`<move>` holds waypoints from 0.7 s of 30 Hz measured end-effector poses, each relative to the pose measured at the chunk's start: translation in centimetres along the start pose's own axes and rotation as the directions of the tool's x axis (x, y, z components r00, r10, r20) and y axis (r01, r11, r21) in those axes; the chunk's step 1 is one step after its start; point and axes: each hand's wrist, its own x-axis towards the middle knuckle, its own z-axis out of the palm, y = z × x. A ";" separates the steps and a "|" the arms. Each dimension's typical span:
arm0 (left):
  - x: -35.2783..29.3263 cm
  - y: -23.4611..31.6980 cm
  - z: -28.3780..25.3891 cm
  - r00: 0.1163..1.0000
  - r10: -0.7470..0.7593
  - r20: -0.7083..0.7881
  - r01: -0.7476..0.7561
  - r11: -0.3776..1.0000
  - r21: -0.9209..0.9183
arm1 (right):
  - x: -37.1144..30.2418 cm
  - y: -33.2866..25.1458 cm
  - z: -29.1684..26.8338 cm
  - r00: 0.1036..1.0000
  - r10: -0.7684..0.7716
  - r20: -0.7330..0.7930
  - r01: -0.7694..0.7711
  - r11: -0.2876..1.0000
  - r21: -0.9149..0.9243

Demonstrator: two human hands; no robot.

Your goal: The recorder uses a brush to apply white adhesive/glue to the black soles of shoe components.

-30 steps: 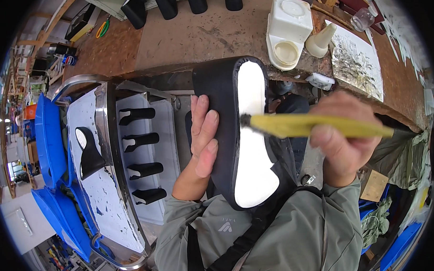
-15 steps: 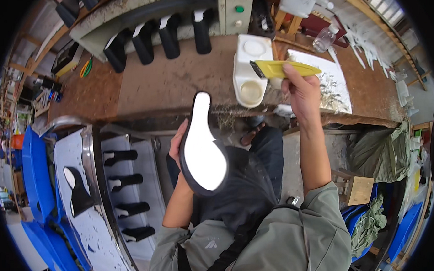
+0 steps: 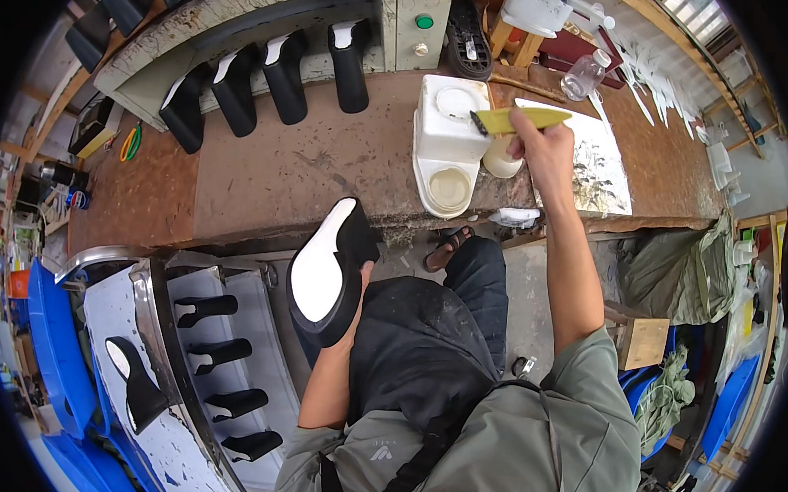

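Observation:
My left hand [image 3: 366, 273] grips a black wedge shoe sole [image 3: 353, 236] from its right side, mostly hidden behind it. The sole's white upper face points up, and it hangs over my lap in front of the bench. Over the bench, my right hand [image 3: 546, 154] is closed around a yellow-green brush [image 3: 500, 121] with short dark bristles pointing left. Just beneath the brush stands a pale round jar [image 3: 502, 161]. Beside it is a white plastic dispenser [image 3: 452, 137] whose front cup [image 3: 449, 190] contains a cream-coloured substance.
Several black wedge soles [image 3: 284, 79] stand in an open machine at the back left; more lie on a rack [image 3: 251, 306] at my left. A stained white board [image 3: 600, 179], a clear bottle [image 3: 586, 75] and a black sandal sole [image 3: 469, 40] occupy the bench's right half.
The wedge sole has swung left and tilted, so its black side wall now shows. My right hand has shifted slightly left with the brush. The whole view has shifted a little.

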 end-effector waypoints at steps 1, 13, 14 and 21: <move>-0.1 -0.1 0.0 1.000 0.008 -0.001 -0.008 1.000 0.019 | -1.1 -0.9 -0.4 0.996 0.066 0.053 -0.060 0.992 -0.109; 0.1 0.3 1.2 0.847 0.426 -0.319 -0.492 0.854 -0.166 | -7.7 5.5 2.2 0.929 -0.291 0.229 0.330 0.931 -0.153; 0.4 0.4 1.6 0.821 0.400 -0.406 -0.488 0.862 -0.137 | -7.6 5.2 2.2 0.938 -0.240 0.251 0.285 0.945 -0.162; 0.6 1.1 0.8 0.824 0.462 -0.328 -0.456 0.884 0.099 | -7.8 4.6 2.3 0.950 0.051 0.309 -0.040 0.998 -0.043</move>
